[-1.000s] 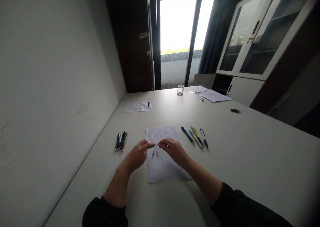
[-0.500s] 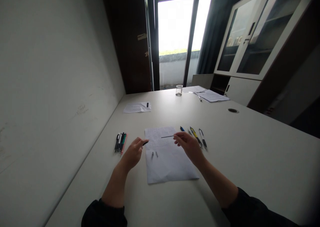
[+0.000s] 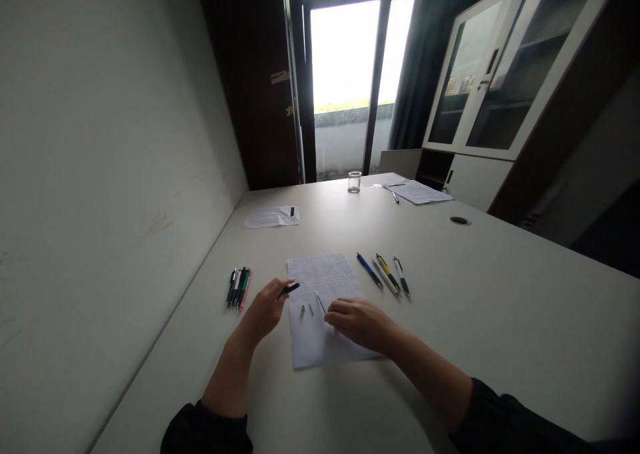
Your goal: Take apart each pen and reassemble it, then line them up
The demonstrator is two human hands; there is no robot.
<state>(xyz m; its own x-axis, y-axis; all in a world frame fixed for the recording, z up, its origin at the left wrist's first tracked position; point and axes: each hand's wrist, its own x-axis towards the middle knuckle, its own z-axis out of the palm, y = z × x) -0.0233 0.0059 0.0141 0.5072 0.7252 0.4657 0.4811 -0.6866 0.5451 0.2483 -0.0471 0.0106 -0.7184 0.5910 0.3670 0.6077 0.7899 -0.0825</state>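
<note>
Between the fingers of my left hand [image 3: 267, 306] is a dark pen barrel [image 3: 289, 288], its end pointing right over the paper's left edge. My right hand [image 3: 356, 319] is low over the written sheet of paper [image 3: 320, 349], its fingers closed on the lower end of a thin pen refill [image 3: 320, 301]. The refill slants up and left; I cannot tell whether it touches the sheet. Just left of it, a small pen tip piece [image 3: 303, 310] and a small spring-like part [image 3: 311, 309] lie on the paper.
Several pens [image 3: 239, 289] lie side by side at the left. More pens, one of them a blue pen [image 3: 370, 271], lie right of the paper. Farther back are a glass cup [image 3: 354, 183], a sheet [image 3: 273, 217], stacked papers [image 3: 419, 191] and a round desk hole [image 3: 459, 221].
My right hand has moved down and left with the refill, which has turned from level to steeply slanted. In my left hand the barrel shows more of its length.
</note>
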